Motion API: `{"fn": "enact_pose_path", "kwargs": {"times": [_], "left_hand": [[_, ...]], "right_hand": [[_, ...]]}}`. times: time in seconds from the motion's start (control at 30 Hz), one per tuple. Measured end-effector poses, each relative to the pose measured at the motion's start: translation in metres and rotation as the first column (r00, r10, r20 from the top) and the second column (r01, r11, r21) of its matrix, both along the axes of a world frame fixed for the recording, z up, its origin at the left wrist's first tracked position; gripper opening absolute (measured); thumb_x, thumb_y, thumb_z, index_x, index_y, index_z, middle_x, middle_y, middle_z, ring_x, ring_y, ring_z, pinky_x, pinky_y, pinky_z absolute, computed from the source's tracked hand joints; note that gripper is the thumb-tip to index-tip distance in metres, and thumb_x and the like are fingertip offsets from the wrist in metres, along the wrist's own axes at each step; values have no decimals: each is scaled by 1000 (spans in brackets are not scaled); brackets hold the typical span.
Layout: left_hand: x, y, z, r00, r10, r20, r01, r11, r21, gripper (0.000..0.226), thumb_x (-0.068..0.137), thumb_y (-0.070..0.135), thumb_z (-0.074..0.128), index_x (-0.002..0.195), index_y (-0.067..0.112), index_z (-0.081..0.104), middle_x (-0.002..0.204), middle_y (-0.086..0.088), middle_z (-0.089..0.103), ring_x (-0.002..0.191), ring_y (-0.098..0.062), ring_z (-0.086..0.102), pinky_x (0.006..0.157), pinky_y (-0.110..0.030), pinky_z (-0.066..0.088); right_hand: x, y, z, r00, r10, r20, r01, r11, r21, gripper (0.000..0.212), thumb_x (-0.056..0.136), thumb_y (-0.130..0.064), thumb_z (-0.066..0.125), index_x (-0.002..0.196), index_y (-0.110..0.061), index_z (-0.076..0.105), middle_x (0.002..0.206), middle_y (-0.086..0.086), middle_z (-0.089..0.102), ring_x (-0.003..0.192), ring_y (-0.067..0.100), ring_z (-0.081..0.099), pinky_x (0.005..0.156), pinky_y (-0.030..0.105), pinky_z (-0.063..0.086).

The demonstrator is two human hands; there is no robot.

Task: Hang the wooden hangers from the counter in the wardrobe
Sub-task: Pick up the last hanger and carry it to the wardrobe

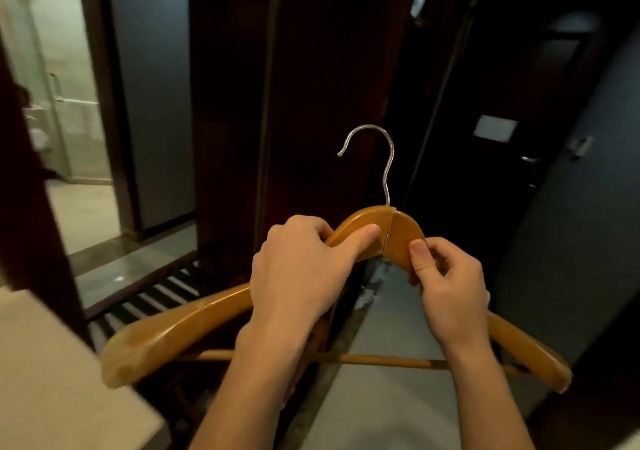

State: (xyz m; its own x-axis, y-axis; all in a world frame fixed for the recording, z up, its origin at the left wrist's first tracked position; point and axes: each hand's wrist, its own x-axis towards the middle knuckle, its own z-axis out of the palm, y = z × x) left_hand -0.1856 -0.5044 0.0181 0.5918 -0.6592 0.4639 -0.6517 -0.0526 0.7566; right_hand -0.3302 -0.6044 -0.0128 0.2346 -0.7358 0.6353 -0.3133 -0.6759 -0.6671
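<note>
Head view — left hand [294, 269] and right hand [450, 286] both pinch the wooden hanger [398, 231], hook [377, 158] up.

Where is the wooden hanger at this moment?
In the head view the wooden hanger is at centre, gripped by the left hand and right hand, before a dark wooden panel.

Premises read as a hotel room entry passage. A dark door [485, 172] at the right carries a small pale notice [495, 129] and a lever handle [530, 161], with a fitting [581, 145] on the grey wall [571, 241] beside it. Tall dark wood wardrobe [311, 68] panels stand straight ahead. To the left, a doorway opens on a pale tiled bathroom [83, 207] with a glass screen [45, 68], past a stone threshold [138, 259]. A pale counter [52, 363] sits at lower left.
</note>
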Motion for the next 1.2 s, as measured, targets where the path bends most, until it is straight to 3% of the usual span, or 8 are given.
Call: {"fn": "enact_pose_path", "kwargs": {"times": [0.23, 0.57, 0.73, 0.9, 1.03, 1.2], "left_hand": [[-47, -56, 15, 990, -129, 63, 130, 992, 0, 56, 75, 77, 52, 65, 24, 66, 54, 4, 62, 50, -7, 59, 55, -32, 54], [-125, -165, 34, 972, -204, 121, 212, 975, -63, 59, 74, 77, 48, 65, 23, 67, 53, 3, 62, 50, -10, 60, 50, -34, 55], [-169, -228, 41, 974, -194, 115, 207, 972, -113, 56, 75, 75, 50, 67, 23, 67, 56, 2, 65, 50, -12, 61, 50, -38, 55], [-200, -283, 47, 974, -180, 136, 194, 976, -103, 57, 73, 76, 49, 67, 23, 67, 54, 3, 64, 49, -10, 60, 49, -35, 55], [-207, -326, 51, 971, -140, 196, 154, 986, -57, 59, 72, 80, 46, 62, 25, 65, 45, 4, 57, 51, -4, 58, 45, -30, 48], [-204, -387, 48, 970, -145, 195, 155, 987, -37, 63, 72, 80, 46, 61, 22, 67, 47, 1, 58, 44, -14, 56, 48, -34, 50]], "right_hand": [[-52, -31, 6, 983, -175, 57, 175, 985, 7, 41, 86, -65, 35, 76, -33, 58, 68, -10, 59, 62, 11, 55, 62, 47, 48], [-130, -130, 23, 958, -264, 112, 270, 962, -46, 40, 90, -62, 39, 81, -31, 63, 59, -9, 57, 66, 6, 58, 60, 34, 44], [-171, -193, 34, 938, -331, 101, 338, 938, -75, 43, 88, -63, 37, 81, -30, 64, 56, -11, 55, 56, 6, 55, 59, 39, 48], [-199, -249, 36, 929, -345, 135, 358, 929, -90, 39, 89, -62, 37, 76, -33, 60, 54, -10, 53, 57, 9, 55, 53, 37, 46], [-204, -289, 31, 938, -310, 153, 319, 947, -35, 43, 93, -59, 37, 73, -29, 59, 53, -8, 52, 61, 9, 56, 51, 27, 37], [-202, -348, 33, 942, -319, 102, 318, 948, 29, 48, 82, -63, 30, 82, -29, 64, 58, -8, 58, 67, 7, 57, 55, 24, 39]]}}
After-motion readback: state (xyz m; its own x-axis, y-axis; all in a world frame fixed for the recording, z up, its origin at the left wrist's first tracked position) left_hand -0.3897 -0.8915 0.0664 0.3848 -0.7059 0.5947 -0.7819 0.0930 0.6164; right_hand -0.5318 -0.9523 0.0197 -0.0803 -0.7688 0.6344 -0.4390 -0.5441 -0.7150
